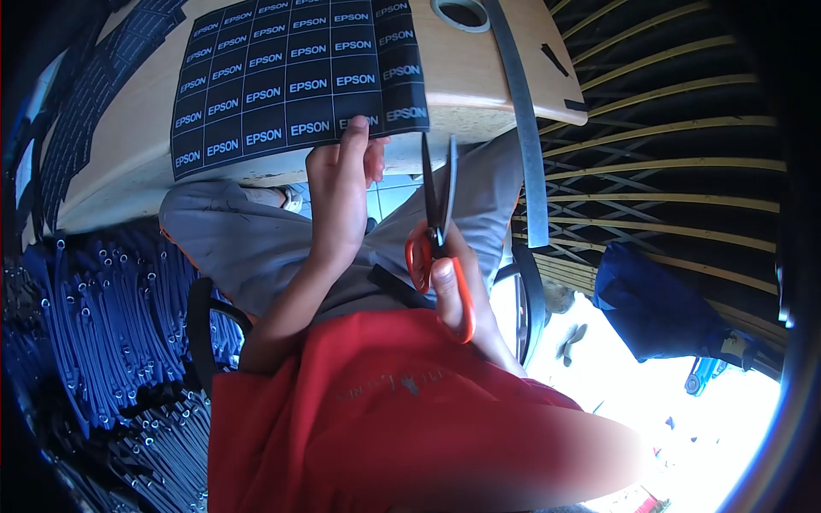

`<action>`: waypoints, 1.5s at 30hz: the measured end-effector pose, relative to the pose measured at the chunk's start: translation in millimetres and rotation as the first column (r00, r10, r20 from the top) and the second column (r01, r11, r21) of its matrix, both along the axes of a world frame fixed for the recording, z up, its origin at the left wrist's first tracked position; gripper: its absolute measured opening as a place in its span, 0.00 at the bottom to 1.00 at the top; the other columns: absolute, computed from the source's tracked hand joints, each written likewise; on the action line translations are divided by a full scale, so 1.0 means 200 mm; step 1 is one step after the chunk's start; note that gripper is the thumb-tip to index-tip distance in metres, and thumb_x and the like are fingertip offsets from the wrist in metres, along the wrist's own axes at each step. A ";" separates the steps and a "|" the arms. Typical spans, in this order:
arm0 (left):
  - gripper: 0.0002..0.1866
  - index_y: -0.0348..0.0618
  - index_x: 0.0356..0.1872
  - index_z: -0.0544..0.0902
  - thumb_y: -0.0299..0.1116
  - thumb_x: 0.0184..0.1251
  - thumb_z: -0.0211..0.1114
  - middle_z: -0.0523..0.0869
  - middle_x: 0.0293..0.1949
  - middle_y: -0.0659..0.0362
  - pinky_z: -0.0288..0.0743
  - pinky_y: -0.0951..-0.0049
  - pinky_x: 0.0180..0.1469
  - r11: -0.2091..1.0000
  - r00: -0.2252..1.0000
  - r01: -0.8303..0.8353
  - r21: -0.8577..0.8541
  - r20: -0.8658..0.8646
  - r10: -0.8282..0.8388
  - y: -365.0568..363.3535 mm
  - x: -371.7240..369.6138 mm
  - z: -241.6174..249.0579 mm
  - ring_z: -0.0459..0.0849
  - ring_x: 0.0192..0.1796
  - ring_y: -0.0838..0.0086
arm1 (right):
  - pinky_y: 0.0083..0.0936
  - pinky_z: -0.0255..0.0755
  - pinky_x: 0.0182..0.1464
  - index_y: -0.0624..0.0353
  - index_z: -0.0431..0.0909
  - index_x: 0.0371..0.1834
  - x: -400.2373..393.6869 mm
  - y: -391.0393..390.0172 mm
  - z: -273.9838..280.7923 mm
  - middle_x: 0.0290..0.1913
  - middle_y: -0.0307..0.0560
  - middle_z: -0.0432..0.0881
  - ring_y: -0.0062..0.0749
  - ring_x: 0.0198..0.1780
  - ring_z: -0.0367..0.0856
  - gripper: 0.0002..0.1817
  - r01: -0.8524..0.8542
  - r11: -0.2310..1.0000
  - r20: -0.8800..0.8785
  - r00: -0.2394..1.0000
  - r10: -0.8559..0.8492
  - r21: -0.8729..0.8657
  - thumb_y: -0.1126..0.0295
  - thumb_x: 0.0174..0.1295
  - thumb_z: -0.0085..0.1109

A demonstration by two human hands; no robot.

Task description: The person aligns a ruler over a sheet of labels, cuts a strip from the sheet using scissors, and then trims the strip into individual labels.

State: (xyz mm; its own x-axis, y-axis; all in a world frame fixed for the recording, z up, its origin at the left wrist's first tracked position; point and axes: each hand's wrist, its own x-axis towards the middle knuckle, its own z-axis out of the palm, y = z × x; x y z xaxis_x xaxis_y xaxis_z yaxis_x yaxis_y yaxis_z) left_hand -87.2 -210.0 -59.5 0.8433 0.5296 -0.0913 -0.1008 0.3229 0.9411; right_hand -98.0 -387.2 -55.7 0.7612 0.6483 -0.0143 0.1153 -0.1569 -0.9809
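Note:
A black sheet (pixel 265 85) printed with rows of white EPSON labels and thin grid lines lies over the table's near edge. My left hand (pixel 342 192) pinches its lower edge near the right corner, thumb on top and fingers curled beneath. The sheet's rightmost column bends away from the rest. My right hand (pixel 462 265) is closed around the orange handles of a pair of scissors (pixel 438 205). Their blades are spread apart and point up toward the sheet's lower right corner.
A roll of tape (pixel 462 13) sits on the wooden table (pixel 475 81), beside a long metal ruler (pixel 520 128). More printed black strips (pixel 111 94) lie at the left. Blue lanyard-like straps (pixel 111 316) hang below, and a folding metal gate (pixel 676 128) stands right.

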 end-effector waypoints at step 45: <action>0.20 0.38 0.26 0.81 0.46 0.70 0.64 0.74 0.16 0.68 0.60 0.84 0.21 0.968 0.983 0.143 0.205 -0.143 -0.115 0.25 -0.03 0.18 0.68 0.17 0.87 | 0.32 0.69 0.25 0.65 0.73 0.43 -0.02 0.11 0.13 0.18 0.49 0.76 0.43 0.18 0.78 0.16 0.016 0.983 0.096 0.995 0.002 -0.183 0.59 0.74 0.50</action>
